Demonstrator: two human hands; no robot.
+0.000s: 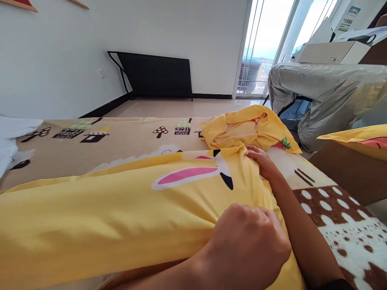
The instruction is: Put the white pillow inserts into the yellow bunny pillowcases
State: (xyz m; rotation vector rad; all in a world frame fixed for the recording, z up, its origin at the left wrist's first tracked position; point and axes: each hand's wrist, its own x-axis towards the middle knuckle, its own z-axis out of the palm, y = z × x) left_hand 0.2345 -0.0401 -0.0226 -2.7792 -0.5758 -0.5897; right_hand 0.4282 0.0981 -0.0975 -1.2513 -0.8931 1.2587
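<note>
A long yellow cloth (121, 209) with a printed rabbit with pink ears stretches across the foreground. My left hand (250, 245) is closed in a fist on its near side, pulling creases into the fabric. At the cloth's far right end, my right hand (261, 161) has its fingers bent around the bunched edge; the fingertips are partly hidden by the fabric. Just beyond that hand lies a second, crumpled yellow cloth (242, 125) with a strawberry print. Both cloths rest on a bed with a brown and beige patterned blanket (133, 141).
White fabric (15, 133) lies at the left edge. To the right stand a brown carton (344, 173) with yellow cloth (359, 137) above it and a bulky item under a silver cover (329, 80), with a white box (332, 52) on top. A black panel (157, 76) leans against the wall.
</note>
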